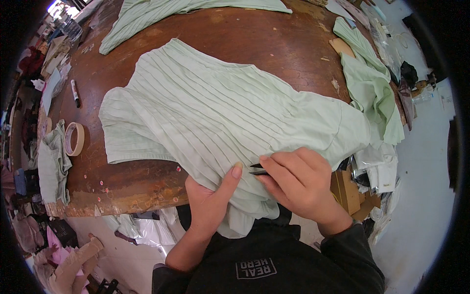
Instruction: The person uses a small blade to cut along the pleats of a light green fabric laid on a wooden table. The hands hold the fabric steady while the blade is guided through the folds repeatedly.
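Note:
A pale green pleated garment [210, 103] is spread over the wooden table [303, 44], and its near end hangs over the front edge against my body. My left hand [210, 201] grips a bunched part of the garment, thumb on top and the other fingers hidden under the cloth. In my right hand [301, 183] is a pair of small black thread snips [260, 172], its two blade tips apart and pointing left, just over the cloth beside my left thumb. Whether the tips touch the fabric, I cannot tell.
More pale green cloth [196, 6] lies along the far side, and another green piece [369, 88] drapes over the right edge. At the left are a tape roll [81, 139], a marker [75, 93] and crumpled cloth [53, 164]. A cardboard box [346, 191] stands below right.

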The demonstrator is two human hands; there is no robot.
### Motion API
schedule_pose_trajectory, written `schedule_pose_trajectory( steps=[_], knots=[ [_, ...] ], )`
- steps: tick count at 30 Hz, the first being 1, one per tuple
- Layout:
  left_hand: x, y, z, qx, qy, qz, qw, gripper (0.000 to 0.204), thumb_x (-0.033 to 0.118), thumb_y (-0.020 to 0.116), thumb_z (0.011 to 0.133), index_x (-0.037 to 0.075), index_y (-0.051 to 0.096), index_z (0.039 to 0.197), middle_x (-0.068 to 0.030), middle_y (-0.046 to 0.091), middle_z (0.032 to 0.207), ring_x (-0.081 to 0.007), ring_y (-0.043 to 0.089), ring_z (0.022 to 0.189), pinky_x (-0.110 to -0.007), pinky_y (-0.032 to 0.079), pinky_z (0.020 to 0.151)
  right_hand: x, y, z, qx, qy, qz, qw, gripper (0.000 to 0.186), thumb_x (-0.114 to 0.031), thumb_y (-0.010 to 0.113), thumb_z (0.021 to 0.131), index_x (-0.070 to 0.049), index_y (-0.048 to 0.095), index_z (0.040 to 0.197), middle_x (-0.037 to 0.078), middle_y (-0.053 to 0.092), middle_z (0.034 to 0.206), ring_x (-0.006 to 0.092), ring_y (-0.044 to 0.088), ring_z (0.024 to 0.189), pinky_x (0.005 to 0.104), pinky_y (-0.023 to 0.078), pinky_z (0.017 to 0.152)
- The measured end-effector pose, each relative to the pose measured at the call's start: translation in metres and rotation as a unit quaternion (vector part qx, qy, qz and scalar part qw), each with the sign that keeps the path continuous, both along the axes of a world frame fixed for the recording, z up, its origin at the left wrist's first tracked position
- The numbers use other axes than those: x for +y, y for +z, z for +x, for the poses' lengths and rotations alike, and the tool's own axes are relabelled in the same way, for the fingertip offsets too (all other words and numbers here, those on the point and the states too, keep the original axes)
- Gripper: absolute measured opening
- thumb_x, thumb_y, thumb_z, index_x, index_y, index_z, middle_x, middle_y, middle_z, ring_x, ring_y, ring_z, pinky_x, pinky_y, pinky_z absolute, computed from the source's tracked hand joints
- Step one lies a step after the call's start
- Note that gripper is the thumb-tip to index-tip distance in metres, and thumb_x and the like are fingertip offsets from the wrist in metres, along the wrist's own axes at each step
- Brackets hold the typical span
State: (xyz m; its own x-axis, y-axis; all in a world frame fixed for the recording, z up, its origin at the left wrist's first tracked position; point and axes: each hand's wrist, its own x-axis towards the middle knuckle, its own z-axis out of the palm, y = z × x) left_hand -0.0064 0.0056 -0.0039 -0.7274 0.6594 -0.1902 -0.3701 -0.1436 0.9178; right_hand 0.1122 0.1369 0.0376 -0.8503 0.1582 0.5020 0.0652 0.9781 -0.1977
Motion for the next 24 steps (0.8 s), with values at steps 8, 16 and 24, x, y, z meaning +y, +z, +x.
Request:
schedule_pose_trajectory(
  steps=[8, 16, 24],
  knots=[
    [0.0008, 0.0016, 0.001, -0.004, 0.003, 0.008, 1.0, 0.032, 0.004, 0.07, 0.084, -0.007, 0.058, 0.112, -0.0083, 0.064, 0.105, -0.012, 0.059, 0.093, -0.026, 0.047, 0.083, -0.0043, -0.0007, 0.0035, -0.018, -0.019, 0.035, 0.999, 0.031, -0.016, 0.072, 0.069, -0.003, 0.067, 0.097, 0.002, 0.06, 0.087, 0.0157, 0.052, 0.066, 0.0279, 0.039, 0.054],
    [-0.0006, 0.0009, 0.0014, -0.014, -0.005, 0.012, 1.0, 0.032, 0.004, 0.07, 0.084, -0.007, 0.057, 0.112, -0.0091, 0.064, 0.106, -0.0121, 0.059, 0.094, -0.026, 0.047, 0.084, -0.0087, -0.0027, 0.0013, -0.022, -0.021, 0.063, 0.998, 0.029, -0.015, 0.068, 0.069, -0.004, 0.067, 0.096, 0.001, 0.06, 0.086, 0.0144, 0.051, 0.065, 0.0277, 0.036, 0.052],
    [0.0005, 0.0006, 0.0036, -0.009, 0.011, 0.011, 1.0, 0.033, 0.003, 0.07, 0.084, -0.007, 0.056, 0.113, -0.0097, 0.063, 0.106, -0.0124, 0.059, 0.094, -0.026, 0.047, 0.084, -0.0094, -0.0047, 0.0051, -0.027, -0.022, 0.09, 0.995, 0.031, -0.015, 0.064, 0.066, -0.003, 0.067, 0.095, 0.002, 0.06, 0.086, 0.0143, 0.049, 0.064, 0.027, 0.034, 0.052]
  ],
)
